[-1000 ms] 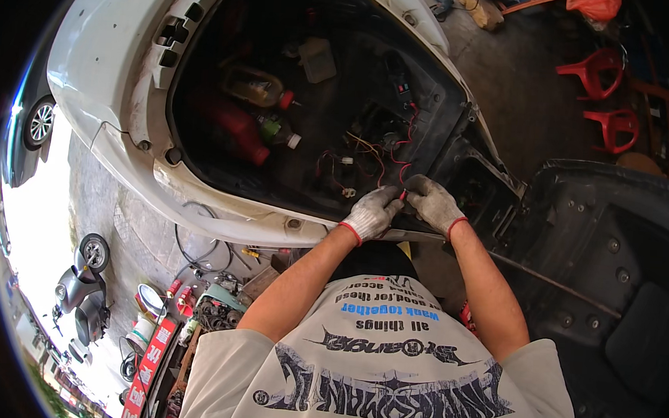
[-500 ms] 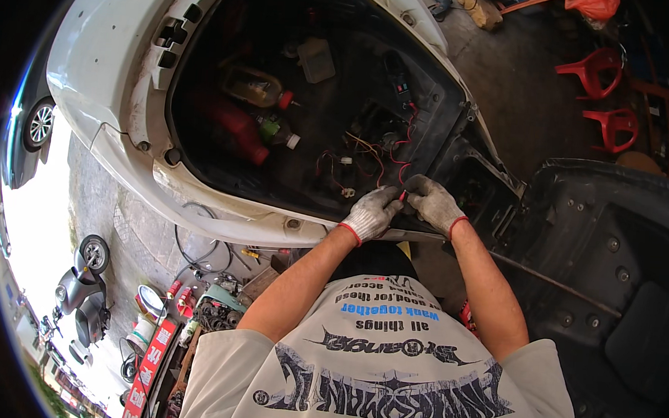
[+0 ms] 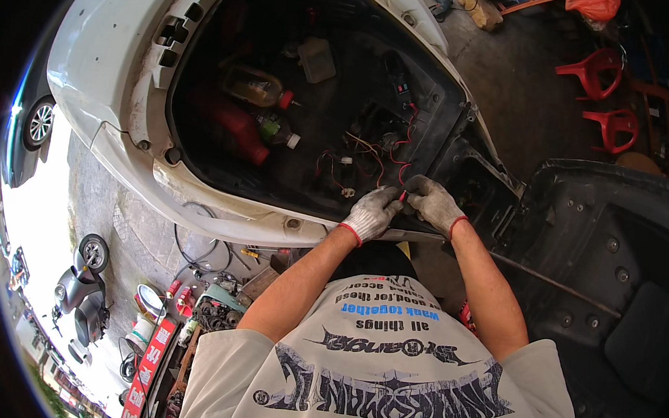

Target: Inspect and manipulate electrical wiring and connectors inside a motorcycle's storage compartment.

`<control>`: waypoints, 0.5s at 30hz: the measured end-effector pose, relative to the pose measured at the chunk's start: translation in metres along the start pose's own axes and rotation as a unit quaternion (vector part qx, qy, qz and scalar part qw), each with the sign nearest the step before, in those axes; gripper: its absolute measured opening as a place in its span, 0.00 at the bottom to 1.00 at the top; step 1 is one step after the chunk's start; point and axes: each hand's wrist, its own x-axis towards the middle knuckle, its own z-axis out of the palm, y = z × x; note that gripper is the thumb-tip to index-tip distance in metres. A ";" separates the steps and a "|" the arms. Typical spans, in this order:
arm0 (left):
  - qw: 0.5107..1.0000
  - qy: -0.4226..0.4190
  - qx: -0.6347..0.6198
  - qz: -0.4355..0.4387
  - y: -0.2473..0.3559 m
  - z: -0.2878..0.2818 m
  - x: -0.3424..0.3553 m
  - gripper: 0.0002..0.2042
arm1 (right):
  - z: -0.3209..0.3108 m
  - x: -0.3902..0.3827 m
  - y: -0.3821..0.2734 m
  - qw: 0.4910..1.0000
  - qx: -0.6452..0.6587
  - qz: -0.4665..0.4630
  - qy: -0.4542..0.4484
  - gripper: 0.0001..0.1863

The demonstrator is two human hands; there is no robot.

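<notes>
My left hand (image 3: 372, 213), in a knitted work glove with a red cuff, and my right hand (image 3: 434, 204), gloved the same way, meet at the near edge of the scooter's open under-seat compartment (image 3: 328, 195). Both have their fingers closed, pinching a thin red wire (image 3: 404, 172) whose thicker red end shows between the fingertips. Exactly what sits inside the grip is hidden. The wire runs up to a dark handheld device (image 3: 395, 75) lying in the compartment. Left of my hands, a white connector (image 3: 348, 193) hangs on loose wires beside a second white plug (image 3: 346, 161).
In the compartment lie a yellowish bottle (image 3: 254, 87), a red bottle (image 3: 240, 130), a green-labelled bottle (image 3: 278, 131) and a clear box (image 3: 316, 60). The raised black seat (image 3: 613, 280) is at right. Red chairs (image 3: 611, 130) stand far right; tools and parts (image 3: 221, 302) lie lower left.
Both hands keep their pinch on the red wire at nearly the same spot. Nothing in the compartment has visibly moved.
</notes>
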 end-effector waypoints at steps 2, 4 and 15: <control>1.000 0.008 0.000 0.006 -0.001 0.001 0.000 0.17 | 0.000 0.000 0.000 1.000 0.003 0.005 -0.001 0.13; 1.000 0.005 0.000 0.003 -0.001 0.001 0.000 0.17 | 0.000 0.001 0.002 1.000 0.010 0.002 -0.004 0.14; 0.988 0.102 -0.090 -0.069 -0.035 0.015 0.012 0.19 | 0.025 -0.007 0.010 0.992 -0.080 0.045 0.089 0.27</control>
